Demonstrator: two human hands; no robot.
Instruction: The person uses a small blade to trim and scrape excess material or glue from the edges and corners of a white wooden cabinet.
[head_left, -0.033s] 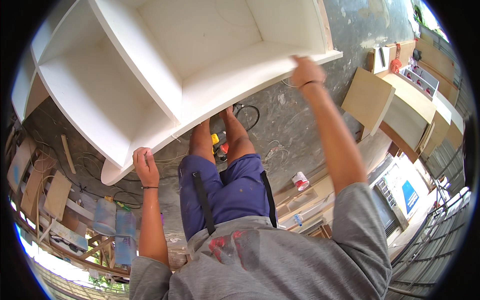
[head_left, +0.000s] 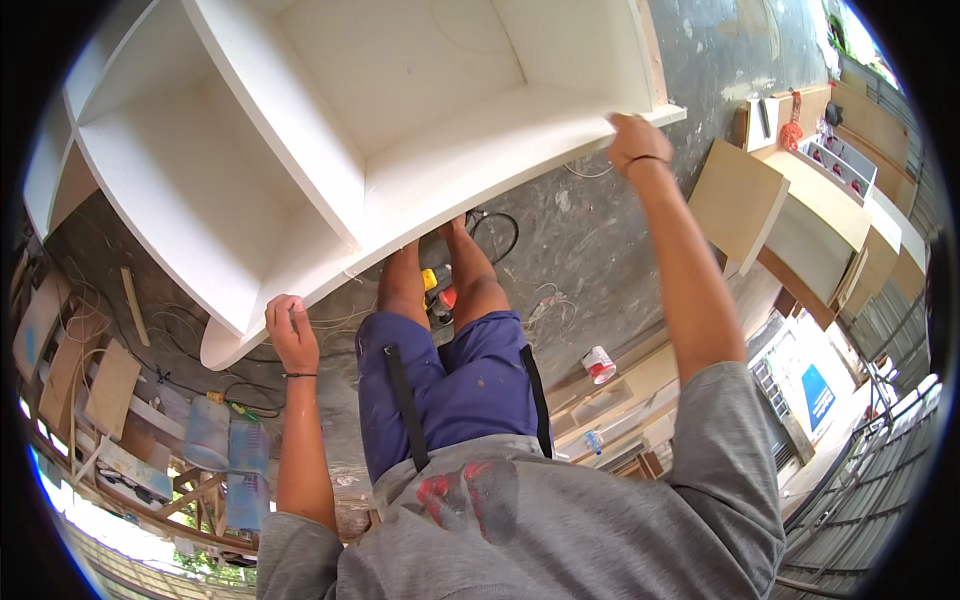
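A large white shelf unit (head_left: 440, 160) with open compartments and a curved left side fills the upper left. My left hand (head_left: 291, 335) rests against its front edge near the rounded left corner, fingers curled at the board. Near the right end of that edge is my right hand (head_left: 640, 145), closed, with its fingertips at the white board. Whatever may be inside its fingers is hidden and slightly blurred.
Below the unit, a yellow and black tool (head_left: 430, 280) and a looped cable (head_left: 495, 232) lie by my feet. A white and red can (head_left: 598, 365) stands at right. Wooden boxes (head_left: 740, 205) crowd the right; boards (head_left: 115, 390) and blue containers (head_left: 248, 447) sit left.
My right hand has slid a short way to the right along the front edge, its forearm following. My left hand and the shelf unit have stayed in place.
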